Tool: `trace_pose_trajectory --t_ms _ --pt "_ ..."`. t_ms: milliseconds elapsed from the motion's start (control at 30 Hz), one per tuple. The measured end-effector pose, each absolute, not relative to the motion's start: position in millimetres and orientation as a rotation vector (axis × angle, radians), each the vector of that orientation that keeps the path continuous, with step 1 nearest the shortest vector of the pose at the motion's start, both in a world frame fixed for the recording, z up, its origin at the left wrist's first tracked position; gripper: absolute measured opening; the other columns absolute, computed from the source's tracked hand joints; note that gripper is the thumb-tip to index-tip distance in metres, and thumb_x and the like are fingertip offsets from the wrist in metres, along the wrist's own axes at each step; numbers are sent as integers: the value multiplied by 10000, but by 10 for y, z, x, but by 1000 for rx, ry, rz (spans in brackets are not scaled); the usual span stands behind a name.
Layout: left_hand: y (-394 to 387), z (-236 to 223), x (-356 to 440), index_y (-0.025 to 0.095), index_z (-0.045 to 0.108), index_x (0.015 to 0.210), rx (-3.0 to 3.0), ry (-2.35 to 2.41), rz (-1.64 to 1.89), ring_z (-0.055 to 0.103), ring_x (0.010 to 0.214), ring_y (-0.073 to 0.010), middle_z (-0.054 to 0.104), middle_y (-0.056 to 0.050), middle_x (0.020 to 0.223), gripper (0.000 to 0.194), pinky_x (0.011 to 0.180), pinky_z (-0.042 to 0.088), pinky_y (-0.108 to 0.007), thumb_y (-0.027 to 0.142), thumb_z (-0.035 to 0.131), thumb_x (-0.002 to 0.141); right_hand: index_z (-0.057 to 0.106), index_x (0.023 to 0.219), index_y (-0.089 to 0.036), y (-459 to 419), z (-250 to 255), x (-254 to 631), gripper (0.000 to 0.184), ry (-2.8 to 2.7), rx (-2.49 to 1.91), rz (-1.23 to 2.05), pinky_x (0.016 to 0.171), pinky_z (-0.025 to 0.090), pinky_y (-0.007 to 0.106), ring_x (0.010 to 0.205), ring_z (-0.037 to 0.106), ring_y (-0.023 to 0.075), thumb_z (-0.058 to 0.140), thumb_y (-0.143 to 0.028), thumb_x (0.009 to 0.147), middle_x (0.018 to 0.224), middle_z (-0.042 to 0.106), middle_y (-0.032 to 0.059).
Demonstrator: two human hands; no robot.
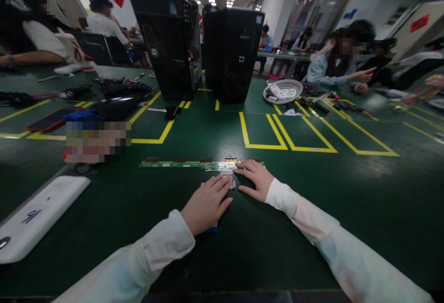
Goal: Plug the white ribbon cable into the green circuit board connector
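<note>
A long, narrow green circuit board lies crosswise on the dark green table, with several brown-gold tabs along its far edge. My left hand rests palm down just in front of it. Its fingers lie stretched over a small white connector piece, which they partly cover. Something blue shows from beneath that palm, mostly hidden. On the board's right part, my right hand has its fingers spread, the fingertips touching the board or just above it; which one I cannot tell.
Two black computer towers stand at the back of the table. A white basket with small items sits to their right. Yellow tape marks out rectangles. At left are a white casing, cables and dark parts. Other people sit around the room.
</note>
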State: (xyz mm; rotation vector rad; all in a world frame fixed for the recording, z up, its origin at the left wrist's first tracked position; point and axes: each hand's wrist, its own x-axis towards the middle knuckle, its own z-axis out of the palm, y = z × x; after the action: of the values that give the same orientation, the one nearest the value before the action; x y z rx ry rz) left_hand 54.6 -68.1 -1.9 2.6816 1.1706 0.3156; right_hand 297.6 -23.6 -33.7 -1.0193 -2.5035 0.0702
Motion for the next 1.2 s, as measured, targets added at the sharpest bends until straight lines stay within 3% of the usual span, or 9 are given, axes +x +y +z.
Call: trace_pose_trajectory --t_ms 233,833,1000,1200 --pt "-657 11 564 144 432 1414 2704 1156 254 378 1386 -258 455 -104 1480 498 1133 335 -466 388 358 987 557 1284 -167 -235 -335 2979 519 -2496 -993 73 1063 344 517 1261 461 288 532 -480 871 1334 548 145" --pt "-661 -41 632 167 505 1345 2736 1192 414 462 1314 -251 545 -94 1399 452 1098 373 -462 399 391 974 548 1290 -175 -217 -340 2972 484 -2508 -990 68 1059 347 525 1247 467 284 513 -445 891 1312 546 154" --pt "-620 83 542 187 464 1385 2730 1193 522 445 1326 -216 518 -82 1427 445 1111 371 -454 362 357 990 522 1326 -176 -213 -370 2979 490 -2554 -1046 55 1071 334 552 1290 434 288 495 -430 908 1351 521 155" --pt "-721 250 191 199 549 1323 2645 1426 528 464 1309 -231 540 -67 1405 425 1108 382 -468 367 350 987 495 1370 -197 -226 -342 2998 497 -2596 -1108 89 1092 313 566 1332 403 291 470 -429 930 1405 482 148"
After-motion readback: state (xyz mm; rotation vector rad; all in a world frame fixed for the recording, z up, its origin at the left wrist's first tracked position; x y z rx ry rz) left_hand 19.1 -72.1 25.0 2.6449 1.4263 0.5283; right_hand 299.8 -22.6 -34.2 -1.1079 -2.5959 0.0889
